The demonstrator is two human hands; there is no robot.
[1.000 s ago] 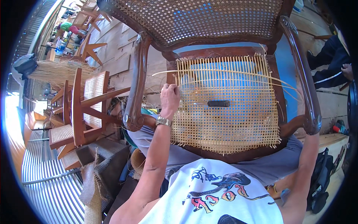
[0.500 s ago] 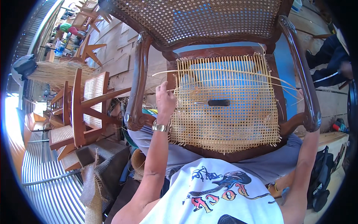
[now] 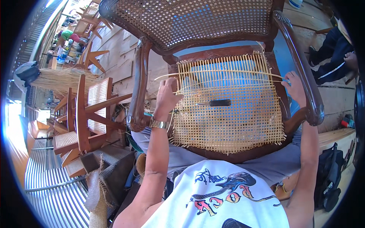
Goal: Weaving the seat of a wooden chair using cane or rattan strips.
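A dark wooden armchair (image 3: pixel 142 83) stands before me, its seat strung with a half-woven lattice of pale cane (image 3: pixel 228 129). Close to the far side, a thicker cane strand (image 3: pixel 228 71) runs crosswise over the lengthwise strands, its ends sticking out at both sides. At the right, between the seat and the armrest, my right hand (image 3: pixel 296 90) pinches the end of a cane strand. My left hand (image 3: pixel 168 98) rests at the seat's left rail below the strand's left end, thumb apart from its bent fingers. An awl-like tool with a black handle (image 3: pixel 220 103) lies on the weave.
Wooden chairs with cane panels (image 3: pixel 99 102) crowd the left, beside a bundle of loose cane (image 3: pixel 62 79). Another person's dark-trousered legs (image 3: pixel 334 57) are at the right. A black bag (image 3: pixel 329 176) lies at the lower right; a person in green (image 3: pixel 67 35) is far left.
My right hand has come up and inward from behind the right armrest to the strand at the seat's right edge. My left hand has shifted slightly. The tool still lies on the weave.
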